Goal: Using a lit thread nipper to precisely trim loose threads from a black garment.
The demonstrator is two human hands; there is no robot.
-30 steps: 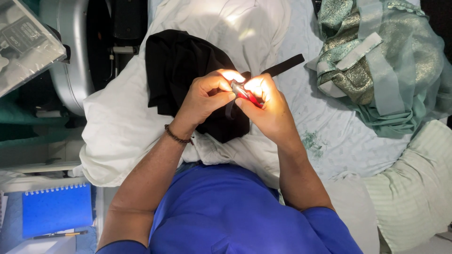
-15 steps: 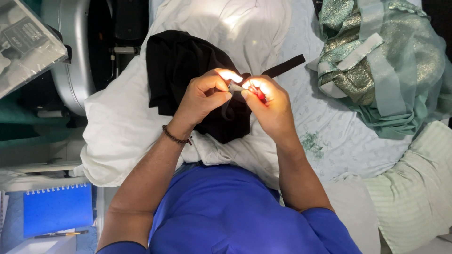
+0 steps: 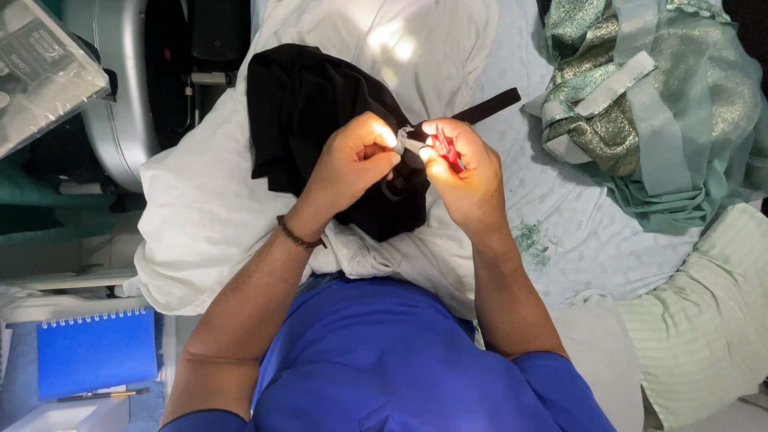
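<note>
Bed [image 3: 608, 240] with pillow [image 3: 200, 216], green fabric [image 3: 640, 104]

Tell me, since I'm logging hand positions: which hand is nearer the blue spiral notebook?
Left. The left hand is over the black cloth, on the same side as the blue spiral notebook lying lower left; the right hand is beyond it, farther away.

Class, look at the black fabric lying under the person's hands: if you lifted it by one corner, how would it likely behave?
The black fabric would probably hang limp and unfold, since it already lies crumpled in soft folds on the white cloth. It looks thin, so likely light. Its narrow black strap may trail and snag. The left hand and right hand work a small red-handled tool just above it.
</note>
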